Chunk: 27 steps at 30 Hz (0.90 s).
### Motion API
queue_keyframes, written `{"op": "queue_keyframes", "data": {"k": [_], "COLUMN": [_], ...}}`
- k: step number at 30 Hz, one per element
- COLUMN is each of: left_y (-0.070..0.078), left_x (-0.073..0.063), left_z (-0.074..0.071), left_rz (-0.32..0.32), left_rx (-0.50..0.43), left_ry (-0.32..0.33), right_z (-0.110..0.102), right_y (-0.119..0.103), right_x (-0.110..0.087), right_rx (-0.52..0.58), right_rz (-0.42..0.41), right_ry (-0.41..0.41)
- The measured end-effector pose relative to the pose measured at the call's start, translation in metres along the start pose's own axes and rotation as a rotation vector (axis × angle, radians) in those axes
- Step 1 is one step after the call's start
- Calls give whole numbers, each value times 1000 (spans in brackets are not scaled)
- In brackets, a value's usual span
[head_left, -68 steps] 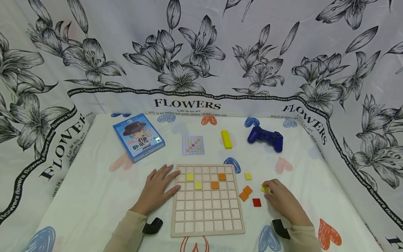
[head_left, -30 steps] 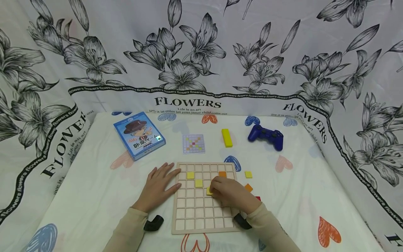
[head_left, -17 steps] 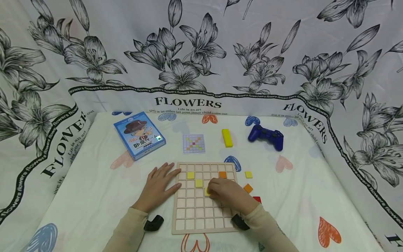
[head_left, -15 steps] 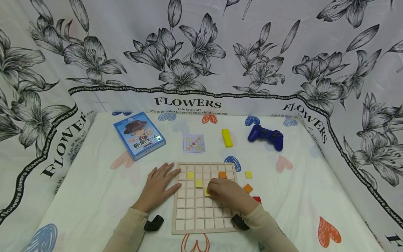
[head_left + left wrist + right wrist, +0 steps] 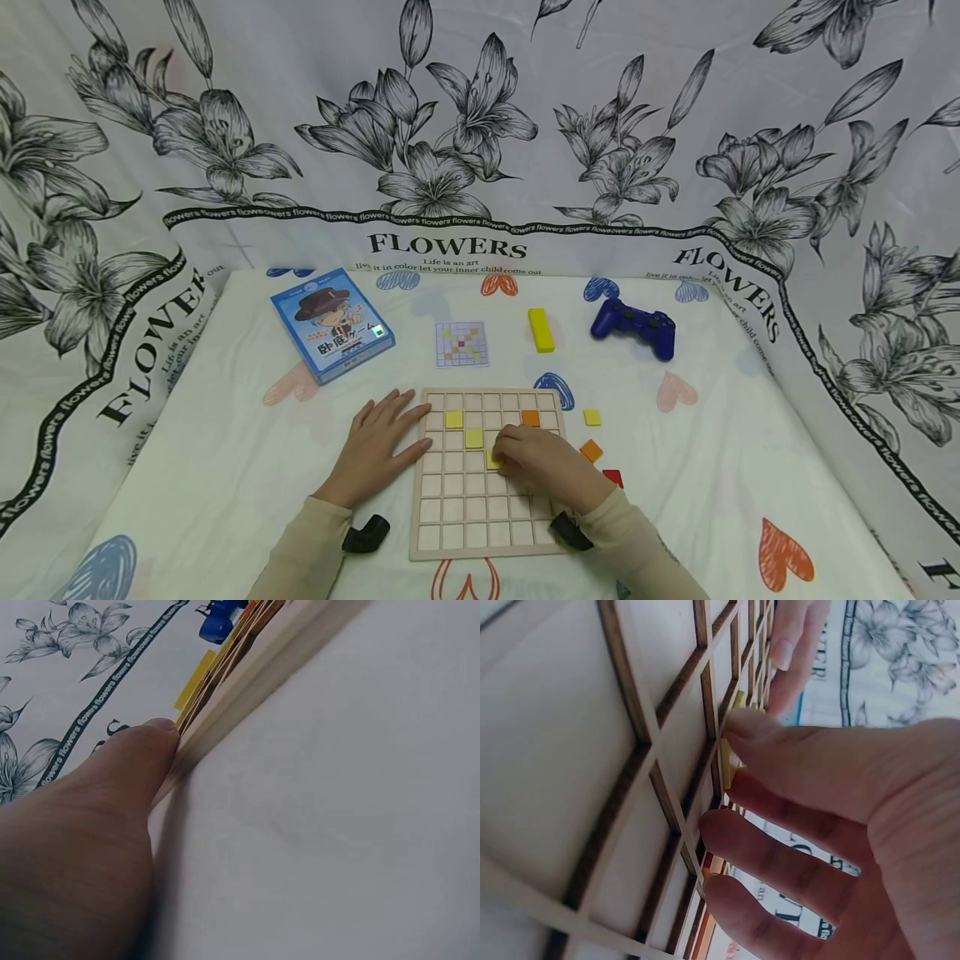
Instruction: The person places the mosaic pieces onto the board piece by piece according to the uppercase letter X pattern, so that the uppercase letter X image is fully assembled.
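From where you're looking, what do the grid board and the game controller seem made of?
The grid board looks like pale, matte wood, probably unvarnished; its dividers show dark brown sides. The game controller is likely hard plastic: smooth, blue, rounded in shape.

Head view: soft, diffuse light is falling evenly on the tablecloth [image 5: 225, 467]; the patterned curtain [image 5: 570, 100] is appearing greyer. Left wrist view: dimmer; a soft-edged shadow is lying beside the left hand [image 5: 82, 840]. Right wrist view: the wooden board [image 5: 547, 750] is blurring at its near side.
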<state>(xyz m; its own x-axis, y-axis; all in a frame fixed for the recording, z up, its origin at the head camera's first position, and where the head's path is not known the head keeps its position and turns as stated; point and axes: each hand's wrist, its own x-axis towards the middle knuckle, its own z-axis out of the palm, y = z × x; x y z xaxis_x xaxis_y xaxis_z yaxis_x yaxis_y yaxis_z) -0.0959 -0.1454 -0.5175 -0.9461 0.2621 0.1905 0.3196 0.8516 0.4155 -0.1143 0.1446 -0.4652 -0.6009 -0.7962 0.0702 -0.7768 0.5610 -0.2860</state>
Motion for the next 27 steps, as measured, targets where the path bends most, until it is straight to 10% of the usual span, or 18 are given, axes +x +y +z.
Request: {"op": "queue_keyframes", "data": {"k": [6,17,27], "left_y": [0,10,11], "left_x": [-3,-38,-32], "left_z": [-3,0,0], "left_rz": [14,30,47], "left_rx": [-6,-9,-15], "left_ry": [6,-32,-47], "right_z": [-5,-39,-32], "right_y": [12,73,104], "right_x": [-2,-43,-61], "right_rx": [13,15,86], "right_rz": [51,449,546], "right_ry": [37,10,-17]}}
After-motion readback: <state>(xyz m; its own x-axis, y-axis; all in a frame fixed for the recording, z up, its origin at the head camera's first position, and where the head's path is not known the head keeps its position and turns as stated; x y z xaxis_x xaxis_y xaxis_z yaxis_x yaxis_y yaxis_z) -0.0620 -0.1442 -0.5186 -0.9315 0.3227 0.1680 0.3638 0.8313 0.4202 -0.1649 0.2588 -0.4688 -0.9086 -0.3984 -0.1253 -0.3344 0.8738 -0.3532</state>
